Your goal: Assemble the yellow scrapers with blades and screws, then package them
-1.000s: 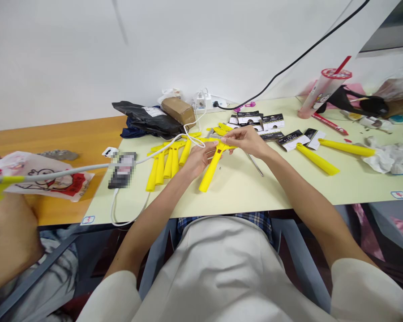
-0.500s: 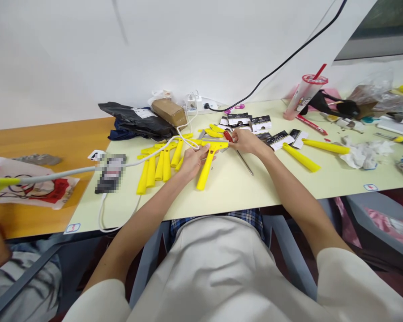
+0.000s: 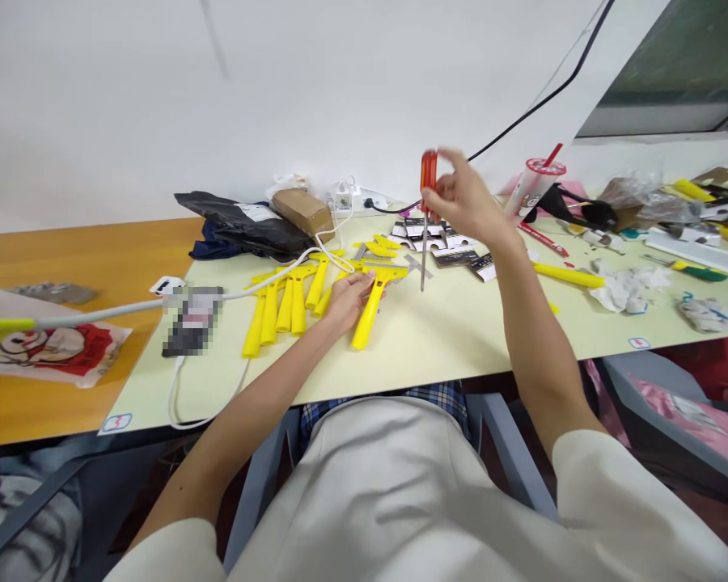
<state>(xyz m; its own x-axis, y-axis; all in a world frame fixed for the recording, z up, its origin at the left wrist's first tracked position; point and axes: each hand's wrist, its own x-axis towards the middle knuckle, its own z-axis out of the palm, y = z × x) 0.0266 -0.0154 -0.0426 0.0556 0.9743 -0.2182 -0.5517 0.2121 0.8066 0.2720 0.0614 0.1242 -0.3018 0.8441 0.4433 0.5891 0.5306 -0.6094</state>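
Observation:
My left hand (image 3: 350,301) is closed around the neck of a yellow scraper (image 3: 370,314), whose handle points toward me and whose wide head carries a metal strip. Raised above the table, my right hand (image 3: 461,198) grips a screwdriver (image 3: 429,174) by its red handle, the shaft pointing down and its tip apart from the scraper. Several more yellow scrapers (image 3: 285,303) lie side by side left of my left hand. Behind it are small yellow pieces (image 3: 381,245) and thin metal blades (image 3: 420,265). Black-and-white cards (image 3: 455,257) lie behind the screwdriver.
A white cable (image 3: 260,293) crosses the table's left side beside a blurred dark object (image 3: 194,322). At the back are a black plastic bag (image 3: 248,226), a brown box (image 3: 303,212) and a socket strip (image 3: 344,196). To the right stand a cup with a straw (image 3: 537,190) and crumpled tissue (image 3: 628,287).
My right hand has lifted the screwdriver from low beside the scraper head to an upright hold above the table. The left hand keeps the scraper in nearly the same place. The view has shifted slightly right.

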